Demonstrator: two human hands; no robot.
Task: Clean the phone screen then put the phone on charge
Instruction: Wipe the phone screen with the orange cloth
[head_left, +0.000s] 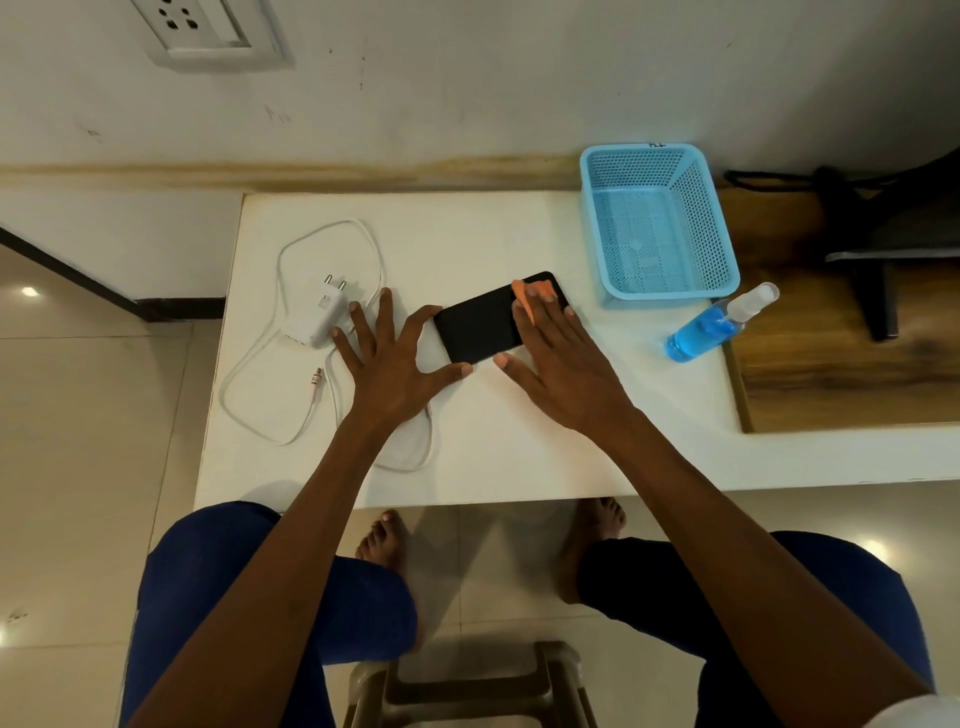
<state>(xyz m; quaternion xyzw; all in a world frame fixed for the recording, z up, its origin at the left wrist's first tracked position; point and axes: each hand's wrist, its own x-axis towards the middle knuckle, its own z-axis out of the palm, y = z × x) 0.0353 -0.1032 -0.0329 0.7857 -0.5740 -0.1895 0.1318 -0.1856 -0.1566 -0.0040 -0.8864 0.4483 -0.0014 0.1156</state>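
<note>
A black phone (480, 325) lies screen-up on the white table (493, 457). My left hand (395, 364) is spread flat, its thumb and forefinger bracing the phone's left end. My right hand (558, 358) lies flat over the phone's right half, pressing an orange cloth (530, 296) onto the screen; only the cloth's edges show past my fingers. A white charger plug (319, 317) with its coiled white cable (291, 395) rests left of the phone, the loose connector (317, 375) near my left hand. A wall socket (208, 28) is mounted at the top left.
A blue perforated basket (714, 249) stands at the table's back right. A spray bottle of blue liquid (714, 325) lies on its side near the right edge. A wooden surface with a black stand (878, 260) is further right. A stool (467, 686) sits below me.
</note>
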